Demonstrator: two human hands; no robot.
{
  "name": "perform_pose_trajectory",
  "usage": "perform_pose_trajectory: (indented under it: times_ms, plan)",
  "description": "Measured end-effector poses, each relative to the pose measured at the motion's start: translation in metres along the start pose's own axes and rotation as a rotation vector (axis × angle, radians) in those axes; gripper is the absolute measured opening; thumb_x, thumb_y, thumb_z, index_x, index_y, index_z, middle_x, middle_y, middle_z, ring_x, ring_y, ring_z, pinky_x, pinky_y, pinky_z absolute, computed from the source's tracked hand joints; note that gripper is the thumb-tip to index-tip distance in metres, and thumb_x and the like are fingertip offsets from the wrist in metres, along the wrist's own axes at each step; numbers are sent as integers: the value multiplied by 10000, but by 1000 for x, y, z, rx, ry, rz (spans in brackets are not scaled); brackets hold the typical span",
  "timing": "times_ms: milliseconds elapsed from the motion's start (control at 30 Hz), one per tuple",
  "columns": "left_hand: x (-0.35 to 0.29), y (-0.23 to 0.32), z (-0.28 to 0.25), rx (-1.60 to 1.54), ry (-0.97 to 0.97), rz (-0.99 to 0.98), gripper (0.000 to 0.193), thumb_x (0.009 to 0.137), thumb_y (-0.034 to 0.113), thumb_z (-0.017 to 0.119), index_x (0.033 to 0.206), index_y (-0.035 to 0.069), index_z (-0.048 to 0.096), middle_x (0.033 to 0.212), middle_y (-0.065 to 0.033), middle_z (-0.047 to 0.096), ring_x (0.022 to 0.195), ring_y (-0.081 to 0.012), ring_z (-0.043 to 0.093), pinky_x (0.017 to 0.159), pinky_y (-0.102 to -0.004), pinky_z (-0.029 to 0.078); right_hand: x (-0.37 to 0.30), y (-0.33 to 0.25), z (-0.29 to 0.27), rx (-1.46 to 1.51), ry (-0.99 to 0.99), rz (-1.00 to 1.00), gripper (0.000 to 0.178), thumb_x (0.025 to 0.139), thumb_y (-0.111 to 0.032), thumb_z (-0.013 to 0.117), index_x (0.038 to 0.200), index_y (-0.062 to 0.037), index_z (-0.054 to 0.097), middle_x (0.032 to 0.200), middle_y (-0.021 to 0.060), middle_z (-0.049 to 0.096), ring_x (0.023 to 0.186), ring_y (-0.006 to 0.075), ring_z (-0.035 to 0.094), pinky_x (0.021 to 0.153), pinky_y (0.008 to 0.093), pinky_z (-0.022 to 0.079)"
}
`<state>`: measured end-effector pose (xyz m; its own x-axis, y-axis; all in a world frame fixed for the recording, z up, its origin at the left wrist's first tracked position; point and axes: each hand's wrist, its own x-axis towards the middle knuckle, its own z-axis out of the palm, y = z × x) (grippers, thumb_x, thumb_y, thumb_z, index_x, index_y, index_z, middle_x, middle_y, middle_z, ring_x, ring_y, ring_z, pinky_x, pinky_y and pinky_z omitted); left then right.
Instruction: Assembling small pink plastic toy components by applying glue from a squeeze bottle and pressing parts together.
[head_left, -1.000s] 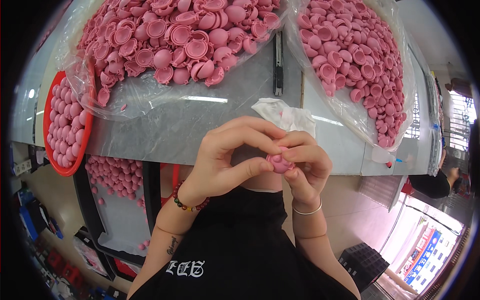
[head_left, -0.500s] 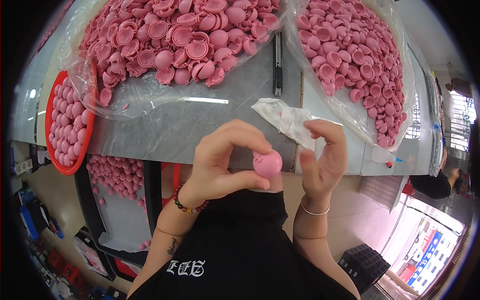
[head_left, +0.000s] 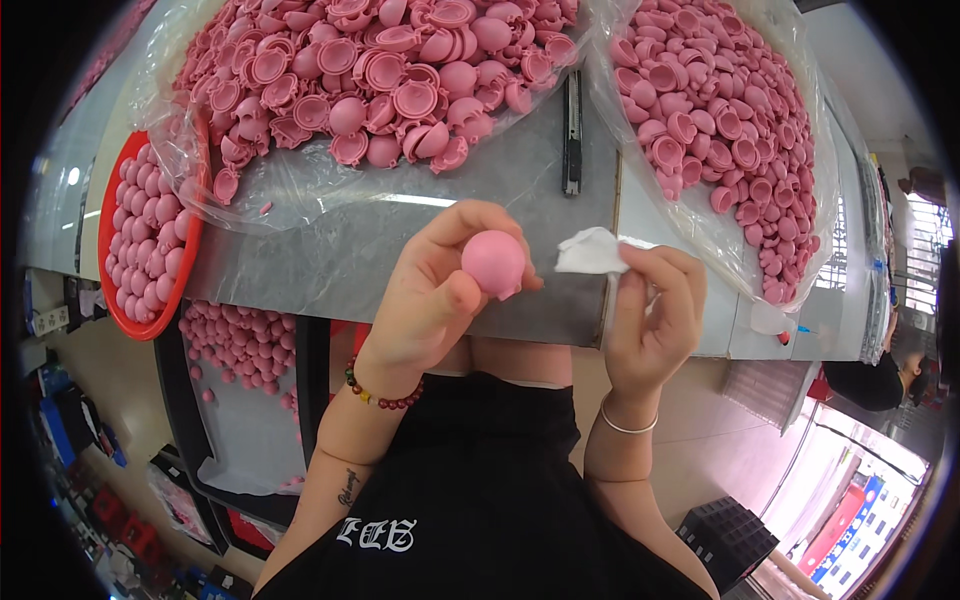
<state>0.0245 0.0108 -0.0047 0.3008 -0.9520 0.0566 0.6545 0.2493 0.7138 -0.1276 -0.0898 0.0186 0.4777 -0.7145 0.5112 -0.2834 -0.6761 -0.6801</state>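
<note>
Hands parted — left hand [head_left: 430, 300] pinches pink cap [head_left: 493, 263], dome-up.

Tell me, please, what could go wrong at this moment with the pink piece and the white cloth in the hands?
1. The left hand pinches the round pink cap only at the fingertips, above the table edge; it could slip and fall to the floor.
2. The right hand holds the white cloth by one corner, so it could drop.
</note>
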Motion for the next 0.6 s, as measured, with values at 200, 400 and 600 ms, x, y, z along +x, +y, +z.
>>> perform_pose_trajectory:
  times_ms: [200, 400, 600]
  plan:
    - [2, -6, -5, -108, -28, 46, 517, 705, 288, 786, 1043, 21, 500, 963, -62, 589, 880, -127, 570, 813, -272, 447, -2, -12, 0, 291, 216, 102, 170, 777, 100, 515, 906, 35, 604, 944, 161, 611, 822, 216, 589, 684, 282, 485]
    - [-4, 1, 0, 66, 63, 136, 440, 693, 72, 775, 1033, 3, 504, 980, -74, 584, 873, -129, 571, 795, -255, 449, 20, -34, 9, 170, -247, -580, 174, 770, 84, 487, 856, 33, 629, 886, 189, 655, 807, 267, 648, 708, 319, 505]
    - [-18, 11, 5, 46, 129, 114, 568, 637, 296, 827, 998, 10, 495, 945, -101, 592, 872, -171, 590, 826, -317, 463, 17, -3, -2, -273, -49, -189, 256, 703, 94, 555, 925, 8, 649, 1008, 166, 627, 907, 283, 594, 761, 345, 471]
